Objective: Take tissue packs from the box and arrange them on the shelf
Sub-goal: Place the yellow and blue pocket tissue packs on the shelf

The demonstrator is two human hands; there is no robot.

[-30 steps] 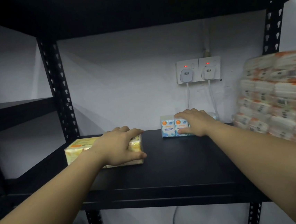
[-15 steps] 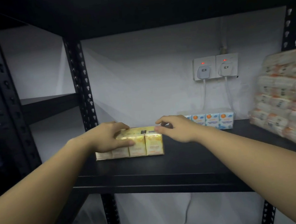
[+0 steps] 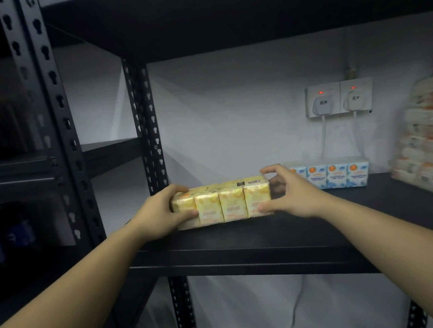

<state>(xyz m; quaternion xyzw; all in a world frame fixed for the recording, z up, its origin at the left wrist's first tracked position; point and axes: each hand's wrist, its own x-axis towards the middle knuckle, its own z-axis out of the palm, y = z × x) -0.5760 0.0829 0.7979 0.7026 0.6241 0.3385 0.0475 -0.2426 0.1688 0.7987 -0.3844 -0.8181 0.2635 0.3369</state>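
Note:
A yellow multi-pack of tissues [image 3: 221,203] lies lengthwise on the black shelf [image 3: 245,251], near its left end. My left hand [image 3: 161,211] grips the pack's left end, thumb on the front and fingers over the top. My right hand [image 3: 289,193] holds the right end, thumb low on the front face and fingers curled round the far side. A blue and white tissue multi-pack [image 3: 338,176] stands against the back wall, just right of my right hand. The box is out of view.
A tall stack of orange and white wrapped tissue packs [image 3: 430,148] fills the shelf's right end. Two wall sockets with plugs and hanging cables [image 3: 338,99] sit above the blue pack. Black perforated uprights [image 3: 146,128] bound the left; dark items stand on a neighbouring rack.
My right hand left the blue pack and came over to the yellow pack's right end. The view has swung left, and both hands now hold the yellow pack.

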